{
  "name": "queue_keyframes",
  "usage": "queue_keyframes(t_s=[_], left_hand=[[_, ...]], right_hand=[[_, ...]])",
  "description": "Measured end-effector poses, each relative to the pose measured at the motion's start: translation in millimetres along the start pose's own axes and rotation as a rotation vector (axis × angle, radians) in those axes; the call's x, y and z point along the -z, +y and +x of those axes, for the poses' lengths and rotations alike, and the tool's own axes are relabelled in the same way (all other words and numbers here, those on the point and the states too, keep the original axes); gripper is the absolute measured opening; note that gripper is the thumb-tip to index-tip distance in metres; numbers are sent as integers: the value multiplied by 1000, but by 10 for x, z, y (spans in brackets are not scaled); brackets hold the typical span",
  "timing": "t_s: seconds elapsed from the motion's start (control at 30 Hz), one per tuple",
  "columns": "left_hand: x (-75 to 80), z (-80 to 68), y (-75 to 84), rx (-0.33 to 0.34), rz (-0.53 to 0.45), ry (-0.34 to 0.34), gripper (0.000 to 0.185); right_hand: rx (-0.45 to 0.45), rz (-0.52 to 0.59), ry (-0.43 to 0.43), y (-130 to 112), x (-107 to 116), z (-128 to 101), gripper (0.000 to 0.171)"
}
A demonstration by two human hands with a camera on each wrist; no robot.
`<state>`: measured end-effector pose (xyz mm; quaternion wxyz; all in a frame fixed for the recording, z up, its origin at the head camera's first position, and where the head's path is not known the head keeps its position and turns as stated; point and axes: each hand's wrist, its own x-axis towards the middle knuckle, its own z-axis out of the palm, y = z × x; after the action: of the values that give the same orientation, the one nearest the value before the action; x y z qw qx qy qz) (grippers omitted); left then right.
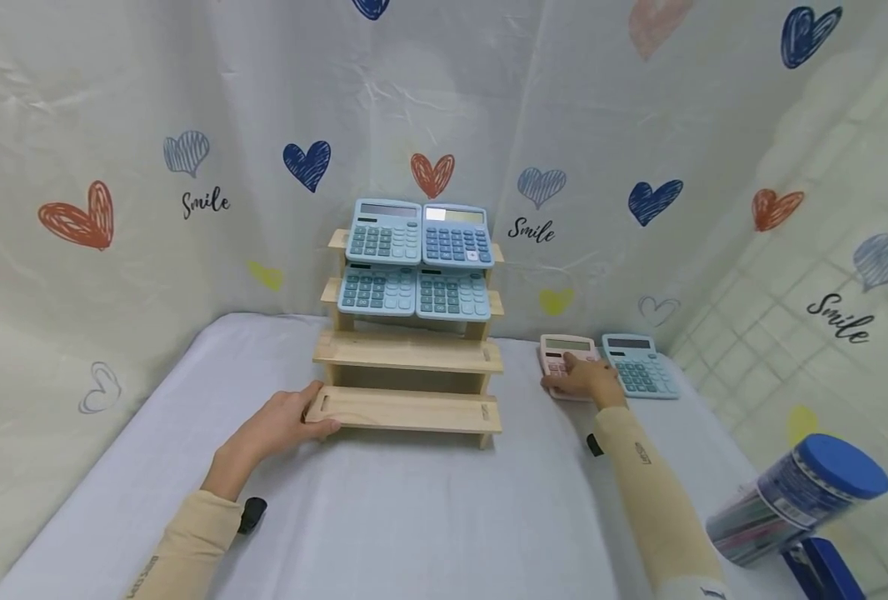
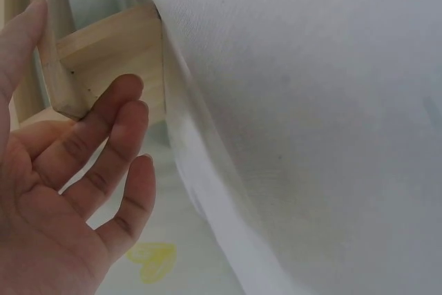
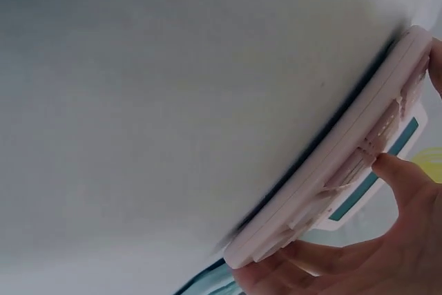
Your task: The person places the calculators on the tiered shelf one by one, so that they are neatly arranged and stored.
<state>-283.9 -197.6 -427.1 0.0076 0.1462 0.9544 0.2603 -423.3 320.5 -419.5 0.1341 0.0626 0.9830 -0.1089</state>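
Observation:
A four-tier wooden rack (image 1: pixel 406 354) stands on the white-covered table. At the left end of its lowest shelf (image 1: pixel 406 410), my left hand (image 1: pixel 282 423) holds the board between thumb and index finger, the other fingers loosely bent in the left wrist view. To the right of the rack, my right hand (image 1: pixel 585 379) grips a pink calculator (image 1: pixel 567 343) lying face up. The right wrist view shows fingers at both sides of its body (image 3: pixel 331 164) and one fingertip on top, near the screen. A light blue calculator (image 1: pixel 642 367) lies just right of it.
Blue calculators fill the upper two tiers: a pair (image 1: pixel 384 232) on top and another pair (image 1: pixel 453 293) below. A clear jar (image 1: pixel 796 500) with a blue lid stands at the front right beside a dark blue object (image 1: pixel 822 571). Heart-printed curtain (image 1: pixel 444 100) hangs behind.

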Motion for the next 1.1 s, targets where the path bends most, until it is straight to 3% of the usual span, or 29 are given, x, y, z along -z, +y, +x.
queue_keyframes(t_s=[0.3,0.53,0.7,1.1], left_hand=[[-8,0,-20,3,2,-3,70],[5,12,-18,-15,0,-2,62],[9,14,-19,-32,-6,4,52],[17,-3,-6,-29,0,0,53]], right_hand=[[-10,9,20,-98,-22,-117,95],[139,-13,86,-135,70,-279,92],[221,11,142,-190,174,-506,95],[335,-24,263,-467,308,-1149,89]])
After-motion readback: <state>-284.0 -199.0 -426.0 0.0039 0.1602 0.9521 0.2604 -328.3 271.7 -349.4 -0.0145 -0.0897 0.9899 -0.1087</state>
